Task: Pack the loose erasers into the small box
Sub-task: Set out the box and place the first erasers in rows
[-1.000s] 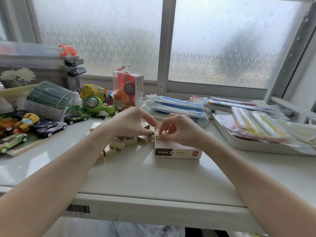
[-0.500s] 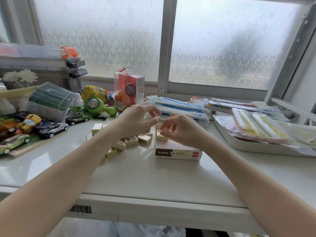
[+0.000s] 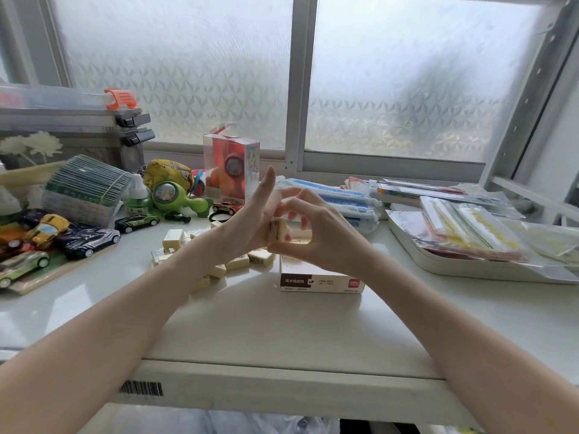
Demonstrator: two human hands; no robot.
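Right hand point(image 3: 316, 233) pinches an eraser point(image 3: 277, 234) above the small box point(image 3: 322, 281), ready to drop it in, while the left hand point(image 3: 250, 214), at nine o'clock, is spread.

Counted two hands: left hand point(image 3: 247, 220) and right hand point(image 3: 316, 236). One eraser point(image 3: 278, 231) held up between them. One small box point(image 3: 322, 281) on the table. Roughly ten loose erasers point(image 3: 219, 261) in the pile, partly hidden behind the forearm, so no exact number. At least six toy cars point(image 3: 91, 241) at left. One clear toy package point(image 3: 232, 170).
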